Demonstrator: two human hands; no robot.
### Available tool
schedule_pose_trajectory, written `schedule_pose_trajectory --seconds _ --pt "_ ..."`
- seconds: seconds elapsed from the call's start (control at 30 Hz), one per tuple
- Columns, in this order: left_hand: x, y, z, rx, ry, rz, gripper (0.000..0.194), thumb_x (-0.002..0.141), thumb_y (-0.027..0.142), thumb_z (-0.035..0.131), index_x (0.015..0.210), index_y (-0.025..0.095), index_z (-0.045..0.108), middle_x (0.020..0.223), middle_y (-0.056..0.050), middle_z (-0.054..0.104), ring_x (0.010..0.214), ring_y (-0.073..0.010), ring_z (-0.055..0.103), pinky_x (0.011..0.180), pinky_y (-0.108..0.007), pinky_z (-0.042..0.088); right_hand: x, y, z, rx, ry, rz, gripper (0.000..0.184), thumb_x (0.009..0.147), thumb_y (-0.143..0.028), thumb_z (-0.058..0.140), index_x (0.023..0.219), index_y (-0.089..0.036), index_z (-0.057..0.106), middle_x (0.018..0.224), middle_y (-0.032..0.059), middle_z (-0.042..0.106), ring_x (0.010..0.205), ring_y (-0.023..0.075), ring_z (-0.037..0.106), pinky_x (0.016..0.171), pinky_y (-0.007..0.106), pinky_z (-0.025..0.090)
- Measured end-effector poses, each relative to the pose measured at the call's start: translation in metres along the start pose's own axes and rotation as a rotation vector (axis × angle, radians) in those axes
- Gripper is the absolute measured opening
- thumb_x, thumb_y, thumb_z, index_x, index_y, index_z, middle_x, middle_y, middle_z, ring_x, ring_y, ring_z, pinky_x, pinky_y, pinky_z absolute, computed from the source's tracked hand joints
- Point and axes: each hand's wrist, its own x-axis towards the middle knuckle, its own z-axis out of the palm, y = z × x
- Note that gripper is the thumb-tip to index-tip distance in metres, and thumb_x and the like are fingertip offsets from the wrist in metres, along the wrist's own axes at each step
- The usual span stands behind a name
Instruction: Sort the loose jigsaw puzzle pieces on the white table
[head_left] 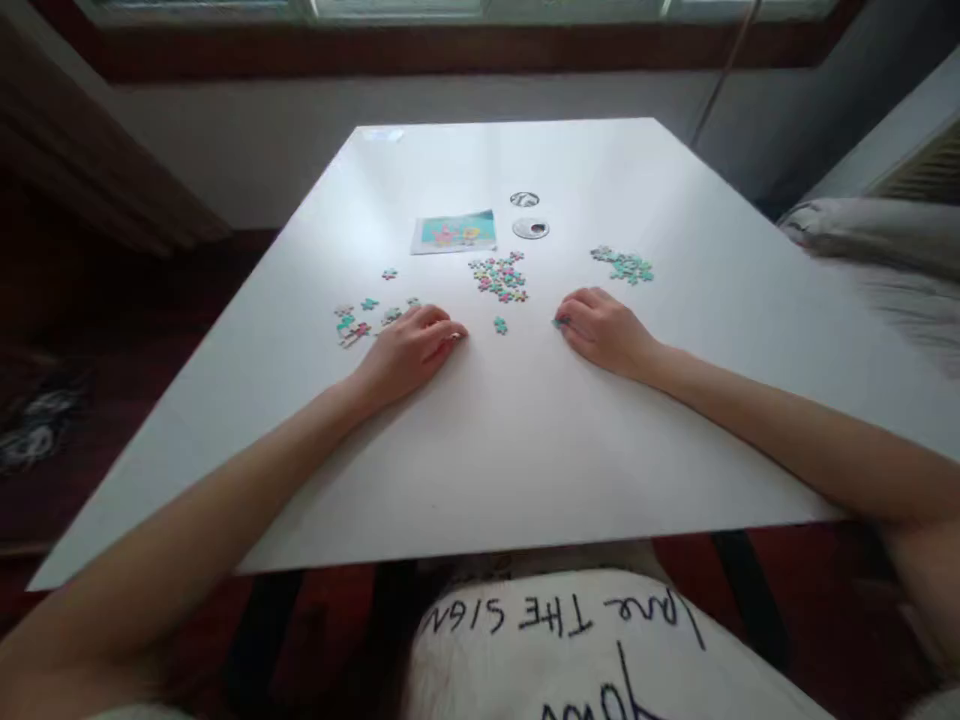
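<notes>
My left hand (415, 345) rests on the white table with its fingers curled in a pinch. A small pale edge, like that of a puzzle piece (456, 336), shows at its fingertips; most of it is hidden. My right hand (606, 330) is closed on a teal puzzle piece (559, 322), partly covered by the fingers. Between the two hands lies a single teal puzzle piece (501, 325). Just beyond it is a pile of mixed-colour puzzle pieces (499, 277). Loose pieces (349, 327) are scattered beside my left hand, some partly behind it.
A picture card (455, 233) with pink and yellow figures lies farther back. Two round items (531, 229) (524, 199) are to its right. Beyond my right hand sits a cluster of mostly green pieces (628, 267). The white table (450, 470) ends near my lap.
</notes>
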Motion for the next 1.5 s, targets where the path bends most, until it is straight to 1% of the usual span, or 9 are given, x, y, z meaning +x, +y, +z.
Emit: schedule_pose_trajectory --seconds 0.2,0.57,1.5 --pt "0.0019 0.0022 0.0014 0.003 -0.009 -0.017 0.026 0.093 0.023 0.042 0.103 0.020 0.066 0.097 -0.006 0.059 0.086 -0.0170 0.055 0.078 -0.029 0.046 -0.0011 0.0000 -0.0011 0.018 0.000 0.007 0.011 0.084 -0.013 0.051 0.091 -0.020 0.056 0.096 0.0095 0.059 0.088 0.0261 0.053 0.079 0.039 0.046" --pt "0.0026 0.0019 0.0003 0.009 -0.010 -0.008 0.026 0.093 0.023 0.041 0.103 0.019 0.065 0.096 -0.006 0.060 0.086 -0.0173 0.055 0.079 -0.030 0.046 -0.0017 0.0023 0.0007 0.007 -0.013 0.012 0.011 0.084 -0.014 0.051 0.092 -0.020 0.056 0.098 0.0091 0.059 0.090 0.0258 0.052 0.080 0.038 0.046" --pt "0.0020 0.0037 -0.0007 -0.003 -0.011 -0.022 0.027 0.093 0.024 0.041 0.104 0.020 0.065 0.098 -0.007 0.059 0.085 -0.0173 0.056 0.076 -0.029 0.046 -0.0008 -0.0001 -0.0021 0.016 -0.023 0.030 0.011 0.084 -0.014 0.050 0.091 -0.020 0.056 0.097 0.0100 0.059 0.090 0.0263 0.052 0.079 0.039 0.046"
